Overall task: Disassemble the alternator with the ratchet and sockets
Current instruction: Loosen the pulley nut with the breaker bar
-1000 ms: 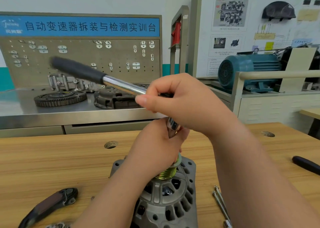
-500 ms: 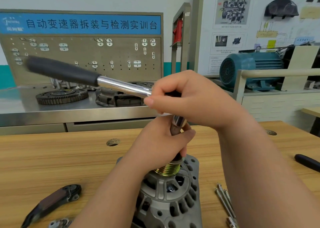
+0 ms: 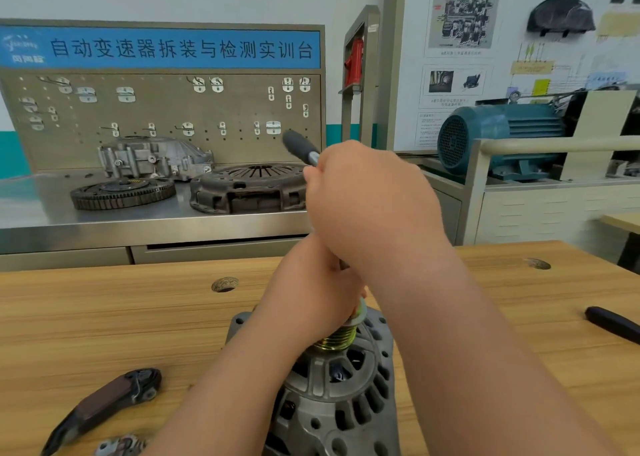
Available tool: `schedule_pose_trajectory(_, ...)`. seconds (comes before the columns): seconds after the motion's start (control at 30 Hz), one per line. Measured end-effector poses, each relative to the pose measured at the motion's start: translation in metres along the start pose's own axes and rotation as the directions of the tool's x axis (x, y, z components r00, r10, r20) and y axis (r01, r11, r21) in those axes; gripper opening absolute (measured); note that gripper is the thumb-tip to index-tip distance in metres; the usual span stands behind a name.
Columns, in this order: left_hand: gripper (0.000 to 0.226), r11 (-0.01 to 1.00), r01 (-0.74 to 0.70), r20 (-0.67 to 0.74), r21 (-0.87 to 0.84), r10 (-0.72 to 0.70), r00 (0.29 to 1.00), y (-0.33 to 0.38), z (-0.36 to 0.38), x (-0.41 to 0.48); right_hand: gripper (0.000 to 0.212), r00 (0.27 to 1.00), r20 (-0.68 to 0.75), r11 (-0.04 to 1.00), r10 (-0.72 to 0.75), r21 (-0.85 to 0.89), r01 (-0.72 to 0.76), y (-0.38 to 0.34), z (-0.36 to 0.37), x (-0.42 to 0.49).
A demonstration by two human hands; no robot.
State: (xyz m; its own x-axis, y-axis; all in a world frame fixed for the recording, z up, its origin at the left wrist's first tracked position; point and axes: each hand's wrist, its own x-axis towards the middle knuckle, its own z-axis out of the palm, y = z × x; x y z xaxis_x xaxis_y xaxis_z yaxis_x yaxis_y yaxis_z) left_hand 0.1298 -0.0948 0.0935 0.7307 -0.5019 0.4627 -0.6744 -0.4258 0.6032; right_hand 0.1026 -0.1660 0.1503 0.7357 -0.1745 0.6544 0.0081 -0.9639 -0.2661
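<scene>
Since a second ago the ratchet handle (image 3: 298, 150) has swung from pointing left to pointing away, mostly hidden behind the fist. Left hand (image 3: 311, 296) has its fingers curled tight round the top of the pulley (image 3: 337, 339) on the alternator (image 3: 339, 396), which stands upright on the wooden table (image 3: 104, 317). Right hand (image 3: 367, 206) is fisted on the ratchet handle just above.

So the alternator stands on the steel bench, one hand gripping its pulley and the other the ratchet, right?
No: the head view shows the alternator on the wooden table; the steel bench stands behind it. The rest holds: the left hand grips the pulley top, the right hand the ratchet.
</scene>
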Motion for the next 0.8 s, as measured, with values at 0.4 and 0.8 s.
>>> schedule_pose_trajectory(0.4,0.014,0.965,-0.006,0.125,-0.261,0.04,0.991,-0.007,0.0,0.001,0.025,0.813,0.165,0.619,-0.559,0.735,0.276,0.035,-0.018,0.004)
schedule_pose_trajectory(0.8,0.042,0.999,0.03,0.021,-0.028,-0.03,0.999,-0.002,0.001,0.002,0.033,0.999,0.021,0.998,-0.032,0.063,0.031,0.001,-0.003,-0.002)
